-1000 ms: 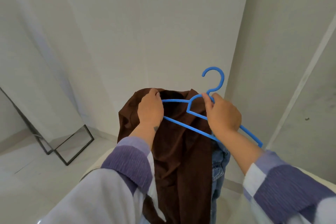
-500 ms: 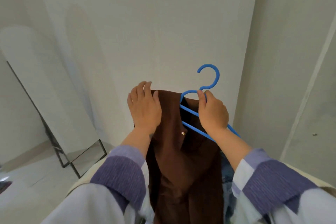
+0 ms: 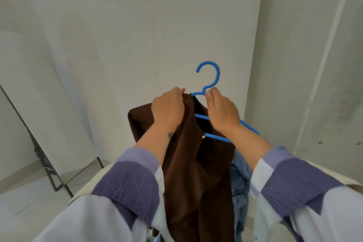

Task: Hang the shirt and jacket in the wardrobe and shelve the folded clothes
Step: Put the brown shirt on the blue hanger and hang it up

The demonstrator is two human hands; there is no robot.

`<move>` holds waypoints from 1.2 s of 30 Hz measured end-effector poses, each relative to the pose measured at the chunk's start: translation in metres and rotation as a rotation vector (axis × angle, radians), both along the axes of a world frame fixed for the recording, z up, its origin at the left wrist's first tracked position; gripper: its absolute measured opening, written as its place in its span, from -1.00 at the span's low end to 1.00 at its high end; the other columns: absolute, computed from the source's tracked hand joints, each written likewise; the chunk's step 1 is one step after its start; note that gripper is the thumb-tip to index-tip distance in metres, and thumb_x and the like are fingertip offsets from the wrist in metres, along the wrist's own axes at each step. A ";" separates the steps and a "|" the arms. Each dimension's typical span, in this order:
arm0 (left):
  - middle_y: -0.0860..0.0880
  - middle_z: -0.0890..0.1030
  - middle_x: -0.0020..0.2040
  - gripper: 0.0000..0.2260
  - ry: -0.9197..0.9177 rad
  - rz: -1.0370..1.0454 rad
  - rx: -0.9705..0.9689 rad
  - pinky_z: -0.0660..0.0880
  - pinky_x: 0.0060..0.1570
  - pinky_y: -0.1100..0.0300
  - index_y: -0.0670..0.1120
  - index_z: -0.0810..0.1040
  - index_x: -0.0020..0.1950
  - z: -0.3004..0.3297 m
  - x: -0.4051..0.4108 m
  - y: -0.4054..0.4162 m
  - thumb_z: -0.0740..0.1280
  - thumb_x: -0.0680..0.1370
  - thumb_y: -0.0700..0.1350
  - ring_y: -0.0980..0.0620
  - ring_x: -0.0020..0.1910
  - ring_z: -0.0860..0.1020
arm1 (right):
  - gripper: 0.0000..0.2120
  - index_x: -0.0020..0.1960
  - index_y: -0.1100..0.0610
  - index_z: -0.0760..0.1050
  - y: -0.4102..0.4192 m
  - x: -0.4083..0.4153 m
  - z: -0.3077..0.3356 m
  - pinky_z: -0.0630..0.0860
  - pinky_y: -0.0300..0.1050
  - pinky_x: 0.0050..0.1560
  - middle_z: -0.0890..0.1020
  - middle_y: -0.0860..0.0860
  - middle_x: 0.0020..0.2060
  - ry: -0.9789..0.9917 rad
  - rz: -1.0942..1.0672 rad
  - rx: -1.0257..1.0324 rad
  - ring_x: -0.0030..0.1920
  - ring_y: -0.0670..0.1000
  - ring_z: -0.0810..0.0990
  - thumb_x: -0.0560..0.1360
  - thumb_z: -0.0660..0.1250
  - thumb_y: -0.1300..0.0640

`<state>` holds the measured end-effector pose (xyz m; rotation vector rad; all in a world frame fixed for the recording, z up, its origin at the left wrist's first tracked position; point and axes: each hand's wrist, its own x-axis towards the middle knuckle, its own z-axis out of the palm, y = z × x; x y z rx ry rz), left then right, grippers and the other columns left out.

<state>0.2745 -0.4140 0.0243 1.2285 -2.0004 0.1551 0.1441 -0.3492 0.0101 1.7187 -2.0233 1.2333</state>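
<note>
At the left we see a leaning mirror (image 3: 49, 124), then our left hand (image 3: 169, 108) bunching the dark brown shirt (image 3: 196, 173) at its collar, our right hand (image 3: 222, 112) pinching the blue hanger (image 3: 211, 76) below its hook, and denim (image 3: 239, 182) hanging just right of the shirt.

I can read no writing, label, brand, number or sign anywhere in front of me.
</note>
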 end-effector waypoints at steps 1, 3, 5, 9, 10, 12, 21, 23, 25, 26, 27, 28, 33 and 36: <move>-0.11 0.60 -0.15 -0.66 -0.017 -0.001 -0.014 0.34 -0.20 0.07 -0.11 0.47 -0.02 0.004 -0.001 0.001 -0.03 0.66 0.03 -0.17 -0.16 0.55 | -0.71 -0.04 0.13 0.33 -0.001 -0.002 0.005 0.29 -0.10 -0.38 0.39 -0.05 -0.44 -0.020 0.015 -0.011 -0.44 -0.04 0.36 0.66 -0.09 0.04; -0.08 0.55 -0.20 -0.67 -0.039 -0.044 -0.003 0.34 -0.24 0.08 -0.09 0.38 -0.06 0.007 0.004 -0.001 -0.06 0.66 0.06 -0.12 -0.25 0.49 | -0.72 -0.02 0.15 0.37 -0.001 -0.004 0.012 0.29 -0.12 -0.38 0.39 -0.07 -0.43 -0.039 0.035 -0.032 -0.43 -0.06 0.35 0.66 -0.08 0.08; -0.04 0.54 -0.26 -0.62 -0.038 -0.114 0.032 0.40 -0.26 0.08 -0.06 0.35 -0.08 0.004 0.010 -0.001 -0.10 0.63 0.16 -0.05 -0.30 0.48 | -0.74 0.00 0.15 0.39 -0.003 -0.003 0.015 0.34 -0.11 -0.38 0.40 -0.07 -0.44 -0.077 0.067 -0.058 -0.43 -0.06 0.37 0.65 -0.05 0.12; 0.02 0.56 -0.25 -0.56 -0.098 -0.076 0.094 0.44 -0.23 0.14 0.01 0.49 -0.11 -0.002 0.017 -0.002 0.06 0.51 0.33 -0.01 -0.23 0.52 | -0.88 0.00 0.13 0.35 -0.003 0.006 0.006 0.45 -0.01 -0.27 0.50 0.03 -0.30 -0.110 0.077 -0.134 -0.30 0.02 0.46 0.59 0.06 0.25; 0.02 0.58 -0.24 -0.61 -0.093 -0.044 0.102 0.42 -0.23 0.15 0.01 0.50 -0.12 -0.002 0.019 -0.005 0.10 0.52 0.29 -0.02 -0.21 0.53 | -0.88 0.02 0.12 0.37 -0.002 0.008 -0.002 0.43 -0.07 -0.21 0.51 0.03 -0.20 -0.042 0.014 -0.158 -0.21 0.01 0.47 0.56 0.11 0.28; 0.00 0.58 -0.23 -0.67 -0.054 0.009 0.094 0.40 -0.25 0.14 0.00 0.51 -0.12 0.000 0.022 -0.008 0.11 0.55 0.21 -0.06 -0.20 0.55 | -0.79 0.05 0.09 0.41 0.000 0.013 -0.023 0.34 -0.15 -0.07 0.49 0.00 -0.04 0.113 -0.177 -0.205 -0.05 0.00 0.44 0.46 0.23 0.32; 0.01 0.49 -0.30 -0.70 -0.025 0.055 -0.001 0.35 -0.33 0.15 -0.02 0.45 -0.03 0.012 0.018 0.004 0.05 0.61 0.14 -0.01 -0.32 0.47 | -0.78 -0.08 -0.03 0.26 -0.003 0.043 -0.090 0.44 -0.18 -0.09 0.39 -0.11 -0.14 -0.186 -0.186 -0.041 -0.16 -0.09 0.45 0.49 0.29 -0.08; 0.01 0.49 -0.32 -0.71 -0.017 0.044 -0.016 0.35 -0.34 0.16 -0.01 0.45 -0.03 0.013 0.016 0.007 0.04 0.61 0.14 -0.01 -0.33 0.48 | -0.71 -0.04 -0.03 0.28 -0.007 0.046 -0.090 0.49 -0.12 -0.04 0.40 -0.11 -0.11 -0.189 -0.180 -0.027 -0.12 -0.08 0.48 0.43 0.31 -0.15; 0.02 0.49 -0.33 -0.71 -0.003 0.033 -0.033 0.34 -0.36 0.17 -0.01 0.44 -0.03 0.015 0.015 0.010 0.04 0.61 0.14 0.00 -0.34 0.48 | -0.61 0.06 -0.01 0.32 -0.009 0.048 -0.088 0.48 -0.06 0.05 0.43 -0.10 -0.02 -0.181 -0.188 -0.002 -0.02 -0.07 0.49 0.39 0.31 -0.21; 0.02 0.49 -0.33 -0.71 0.005 0.026 -0.040 0.34 -0.36 0.17 -0.01 0.44 -0.03 0.016 0.016 0.012 0.05 0.61 0.14 0.00 -0.34 0.48 | -0.59 0.12 0.00 0.34 -0.010 0.048 -0.087 0.46 -0.05 0.10 0.45 -0.08 0.03 -0.171 -0.214 0.019 0.03 -0.06 0.49 0.40 0.31 -0.20; 0.02 0.50 -0.33 -0.72 0.013 0.019 -0.046 0.33 -0.36 0.18 0.00 0.44 -0.03 0.017 0.016 0.014 0.05 0.61 0.14 0.00 -0.34 0.48 | -0.60 0.16 0.02 0.35 -0.010 0.048 -0.086 0.44 -0.04 0.14 0.46 -0.07 0.06 -0.162 -0.246 0.041 0.07 -0.05 0.49 0.43 0.32 -0.16; 0.02 0.50 -0.33 -0.72 0.020 0.013 -0.052 0.33 -0.37 0.18 0.00 0.44 -0.04 0.017 0.017 0.016 0.05 0.61 0.14 0.00 -0.34 0.48 | -0.65 0.17 0.02 0.38 -0.009 0.047 -0.085 0.44 -0.04 0.16 0.49 -0.06 0.07 -0.165 -0.271 0.050 0.08 -0.04 0.50 0.47 0.31 -0.10; 0.02 0.47 -0.36 -0.70 0.031 0.040 -0.035 0.32 -0.38 0.17 -0.01 0.44 -0.03 0.016 0.032 0.010 0.04 0.61 0.15 -0.02 -0.37 0.46 | -0.75 0.16 0.09 0.53 0.002 0.037 -0.065 0.46 -0.18 0.08 0.62 0.02 0.02 -0.691 -0.112 -0.036 0.06 0.03 0.58 0.60 0.14 0.25; -0.02 0.49 -0.31 -0.67 0.084 0.079 0.005 0.33 -0.34 0.14 -0.02 0.47 0.01 0.011 0.042 0.007 0.03 0.61 0.16 -0.05 -0.34 0.46 | -0.67 0.20 0.04 0.41 0.016 0.032 -0.039 0.45 -0.24 -0.12 0.52 0.01 -0.06 -1.103 0.097 0.054 -0.09 -0.04 0.49 0.60 0.02 0.33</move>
